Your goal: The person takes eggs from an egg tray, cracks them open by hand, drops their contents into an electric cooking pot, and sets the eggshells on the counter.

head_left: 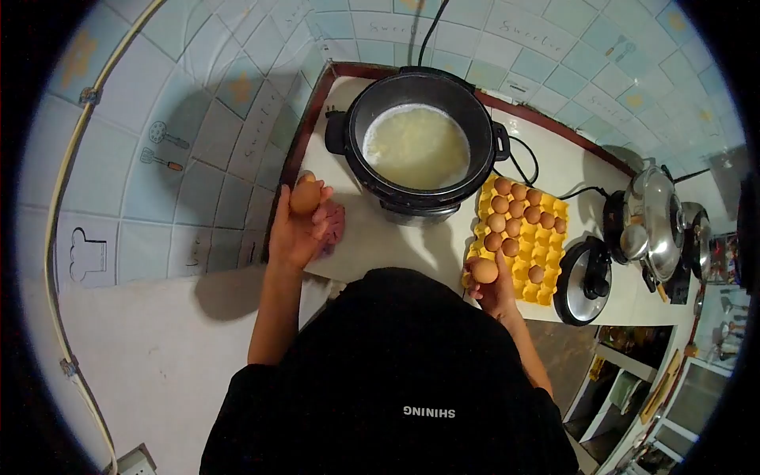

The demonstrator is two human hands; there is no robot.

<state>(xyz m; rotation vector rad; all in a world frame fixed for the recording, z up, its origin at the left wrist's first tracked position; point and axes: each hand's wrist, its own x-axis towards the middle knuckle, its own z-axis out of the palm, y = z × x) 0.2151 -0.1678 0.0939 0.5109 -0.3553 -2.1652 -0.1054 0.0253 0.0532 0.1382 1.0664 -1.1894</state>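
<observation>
My left hand (pixel 293 237), palm up at the left side of the counter, holds a brown egg (pixel 305 198). Part of what looks like a second egg (pixel 307 177) shows just behind it. My right hand (pixel 497 294) grips a lighter brown egg (pixel 484 271) at the near left corner of a yellow egg tray (pixel 546 252). Several brown eggs (pixel 511 248) sit in the tray, mostly in its far half. Between my hands, farther back, stands a black electric cooker (pixel 348 131) without its lid. Cloudy, pale yellowish liquid (pixel 418 149) with a whitish rim lies in it.
A pinkish cloth (pixel 332 231) lies beside my left hand. To the right of the tray rests a round lid (pixel 584 281) with a black handle. Farther right stand a pan with a glass lid (pixel 657 210) and a ladle (pixel 634 241). Black cords run behind the tray.
</observation>
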